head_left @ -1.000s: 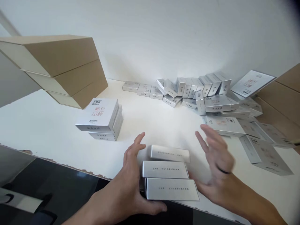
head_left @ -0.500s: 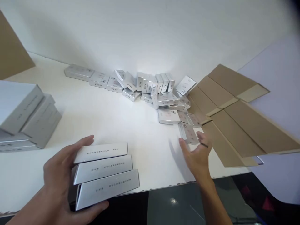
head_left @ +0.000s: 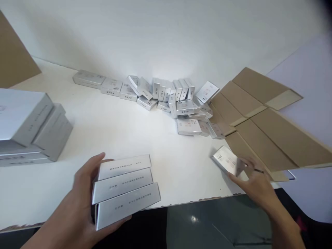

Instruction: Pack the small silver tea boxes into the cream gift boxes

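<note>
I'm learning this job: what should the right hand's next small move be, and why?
Probably bring the single box in the right hand over to the three boxes: the left hand clasps those in a row near the edge of the table, and the single box is apart, to their right.

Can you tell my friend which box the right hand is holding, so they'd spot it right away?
Find the big brown cardboard stack on the right. Near its lower left edge, the right hand grips a silvery white box. Unlike the piled boxes farther back, it is alone in that hand.
</note>
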{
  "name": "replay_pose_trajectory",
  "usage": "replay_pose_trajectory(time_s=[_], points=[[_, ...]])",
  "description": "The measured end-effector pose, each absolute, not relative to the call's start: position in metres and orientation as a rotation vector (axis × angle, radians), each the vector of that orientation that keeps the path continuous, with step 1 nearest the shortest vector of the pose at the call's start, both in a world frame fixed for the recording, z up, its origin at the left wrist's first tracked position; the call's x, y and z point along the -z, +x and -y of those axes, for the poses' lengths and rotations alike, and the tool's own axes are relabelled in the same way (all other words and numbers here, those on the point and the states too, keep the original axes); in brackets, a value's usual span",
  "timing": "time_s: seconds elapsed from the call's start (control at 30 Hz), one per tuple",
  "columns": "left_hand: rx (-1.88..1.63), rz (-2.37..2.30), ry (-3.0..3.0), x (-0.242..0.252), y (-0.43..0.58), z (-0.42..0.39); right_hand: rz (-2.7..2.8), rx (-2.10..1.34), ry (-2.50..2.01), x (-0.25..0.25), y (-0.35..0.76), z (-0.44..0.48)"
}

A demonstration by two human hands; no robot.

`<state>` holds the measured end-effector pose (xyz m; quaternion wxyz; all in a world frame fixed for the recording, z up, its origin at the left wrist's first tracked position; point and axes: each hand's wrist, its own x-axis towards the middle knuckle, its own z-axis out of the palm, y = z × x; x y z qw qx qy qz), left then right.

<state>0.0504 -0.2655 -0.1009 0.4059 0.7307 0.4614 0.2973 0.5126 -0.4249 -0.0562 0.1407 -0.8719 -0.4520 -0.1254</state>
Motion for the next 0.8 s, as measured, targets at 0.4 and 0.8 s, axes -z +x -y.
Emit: replay_pose_trajectory(time_s=[0.4, 0.8], points=[[-0.654, -1.018, 1.904, 0.081, 0.05, 0.261, 2.38, 0.564, -1.373, 0.057, 0.364, 0.275], [-0.552, -0.986, 1.954, 0.079, 0.039, 0.26, 2.134, -0.054, -1.458, 0.055, 0.338, 0.283]])
